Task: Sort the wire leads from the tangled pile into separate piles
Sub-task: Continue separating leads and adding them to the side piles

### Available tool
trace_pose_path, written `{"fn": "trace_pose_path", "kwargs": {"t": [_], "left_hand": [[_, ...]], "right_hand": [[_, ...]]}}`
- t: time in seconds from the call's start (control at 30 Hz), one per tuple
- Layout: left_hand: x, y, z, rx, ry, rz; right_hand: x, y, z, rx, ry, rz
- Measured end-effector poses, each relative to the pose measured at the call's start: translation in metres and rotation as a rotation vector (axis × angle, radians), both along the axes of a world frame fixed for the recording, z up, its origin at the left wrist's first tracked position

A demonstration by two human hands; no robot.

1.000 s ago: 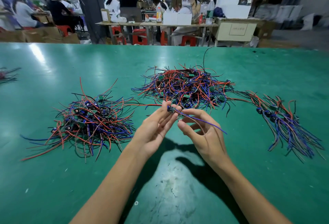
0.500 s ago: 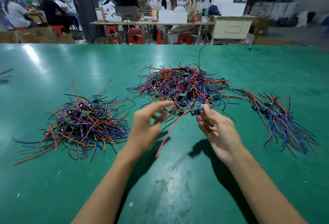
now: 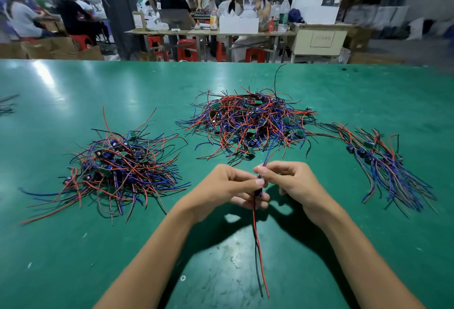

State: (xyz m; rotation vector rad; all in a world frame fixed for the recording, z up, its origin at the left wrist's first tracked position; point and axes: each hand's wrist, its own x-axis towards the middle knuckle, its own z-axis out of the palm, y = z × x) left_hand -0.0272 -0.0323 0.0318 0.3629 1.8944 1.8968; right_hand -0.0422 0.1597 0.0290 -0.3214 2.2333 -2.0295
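"Where's the wire lead point(image 3: 258, 240) lying?"

"At centre frame, long axis near vertical. The left hand point(image 3: 228, 190) pinches its dark middle, and the right hand point(image 3: 292, 181) pinches the upper wires."

"Which pile's closer?"

"The combed pile point(image 3: 393, 168) at right, probably, on the right hand's side. The tangled pile point(image 3: 250, 124) is above."

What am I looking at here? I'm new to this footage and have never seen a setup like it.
There is no machine: a person wears a camera on the head, looking forward and down at their own bare hands. On the green table lie three heaps of red, blue and black wire leads: a tangled pile in the middle, a left pile, and a combed right pile. The left hand and right hand together pinch one wire lead; its red and black wires hang toward the camera. Other people work at tables behind.
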Motion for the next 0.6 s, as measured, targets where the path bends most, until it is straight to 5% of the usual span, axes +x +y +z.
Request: {"fn": "trace_pose_path", "kwargs": {"t": [0.37, 0.6], "left_hand": [[-0.001, 0.022, -0.004, 0.040, 0.071, 0.272], [0.002, 0.024, -0.005, -0.055, 0.154, 0.288]], "right_hand": [[-0.001, -0.024, -0.008, -0.128, -0.036, 0.008], [0.001, -0.028, -0.013, -0.010, 0.040, -0.053]]}}
